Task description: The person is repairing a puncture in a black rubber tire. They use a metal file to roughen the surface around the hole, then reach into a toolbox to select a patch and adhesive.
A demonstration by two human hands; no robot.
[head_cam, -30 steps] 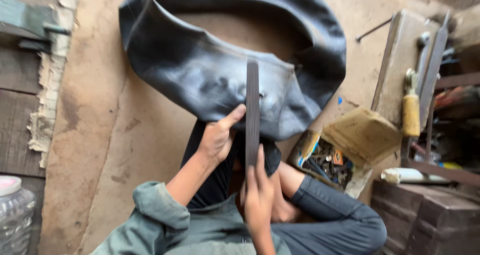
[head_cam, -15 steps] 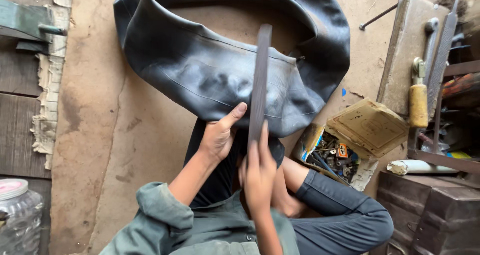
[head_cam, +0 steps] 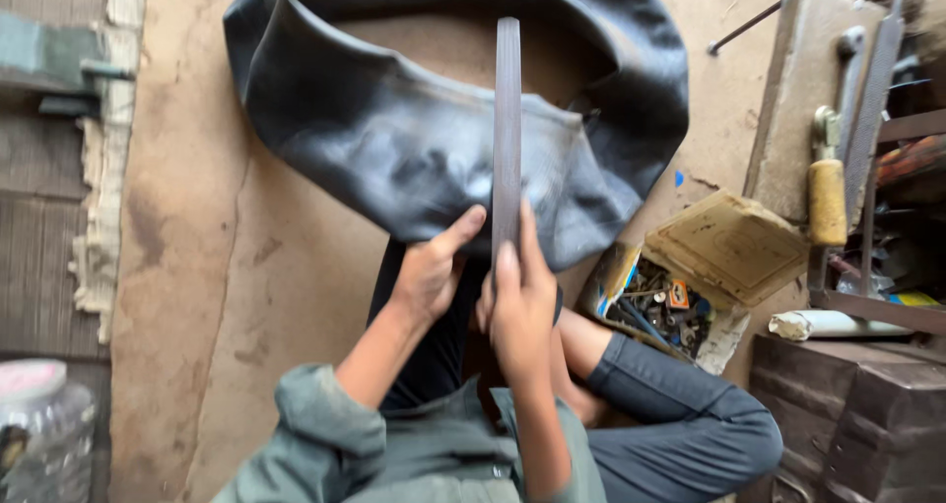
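Hands are seen low in the middle of the head view, above the lap of a person seated on the floor (head_cam: 197, 267). A long flat strip (head_cam: 506, 129), dark and narrow, is held upright by its lower end, and its upper end reaches well beyond the fingers. The right hand (head_cam: 519, 306) is clenched around the base of the strip, with fingers laid along its near face. The left hand (head_cam: 431, 271) is set just beside it, thumb stretched toward the strip's edge; whether the thumb touches the strip cannot be told, and the rest of its grip is hidden.

Just beyond both hands a large black inner tube (head_cam: 394, 138) is spread on the floor, folded and slack, its near fold lying against the knees. The strip is seen in front of the tube's near fold.

To the right of the right hand an open cardboard box (head_cam: 680, 296) of small metal parts is placed near the knee, its flap raised. Farther right a stone block (head_cam: 793, 89) is stood, and a file with a yellow handle (head_cam: 826, 202) is leaned beside it. A white roll (head_cam: 828, 324) is laid below that, over dark wooden boxes (head_cam: 857, 414). Far to the left of the left hand a clear plastic jar (head_cam: 39, 434) is seen at the picture's corner.
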